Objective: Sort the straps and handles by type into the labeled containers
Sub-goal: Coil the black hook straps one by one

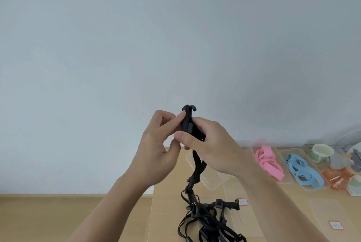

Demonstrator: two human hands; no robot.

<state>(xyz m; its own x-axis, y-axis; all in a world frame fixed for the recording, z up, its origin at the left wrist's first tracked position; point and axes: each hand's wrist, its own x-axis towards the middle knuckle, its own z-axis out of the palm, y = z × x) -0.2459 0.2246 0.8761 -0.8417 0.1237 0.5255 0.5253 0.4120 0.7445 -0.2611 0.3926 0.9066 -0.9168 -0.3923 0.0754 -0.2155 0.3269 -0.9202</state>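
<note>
Both hands hold a black strap (187,122) up in front of the wall, above the table. My left hand (158,144) pinches its upper part between thumb and fingers. My right hand (211,144) grips it just below, fingers curled round it. The strap's tail (197,167) hangs down into a tangled pile of black straps and buckles (207,220) on the table. A clear container (213,181) lies behind the hanging tail, partly hidden by my right wrist.
At the right stand clear containers with pink straps (268,161), blue rings (301,171) and orange pieces (336,180). A green-and-white roll (321,152) sits behind them. Two clear lids or trays with red-bordered labels (242,201) (336,225) lie on the wooden table (168,212).
</note>
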